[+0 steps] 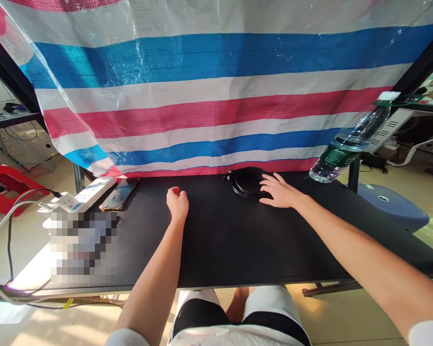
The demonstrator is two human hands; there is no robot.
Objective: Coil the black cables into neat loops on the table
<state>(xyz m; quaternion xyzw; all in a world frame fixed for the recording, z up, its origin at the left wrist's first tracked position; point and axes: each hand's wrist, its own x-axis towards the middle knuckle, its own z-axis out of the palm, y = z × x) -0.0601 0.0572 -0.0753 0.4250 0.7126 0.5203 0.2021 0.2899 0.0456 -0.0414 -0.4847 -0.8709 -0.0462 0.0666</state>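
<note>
A coil of black cable (240, 190) lies at the back middle of the black table (216, 240), its plug end at the coil's upper left. My right hand (279, 191) is at the right side of this coil, palm down, fingers spread and touching or just over its edge; they are not wrapped round it. To the left, apart from the coil, my left hand (177, 204) rests as a loose fist on the tabletop. Nothing sticks out of that fist, though its inner side is hidden.
A water bottle (341, 149) stands at the back right. On the left are a phone (120, 194), a white power strip (94, 190) with plugs and cords, and a pixelated patch. A striped plastic sheet (216, 110) hangs behind. A blue stool (393, 206) is right.
</note>
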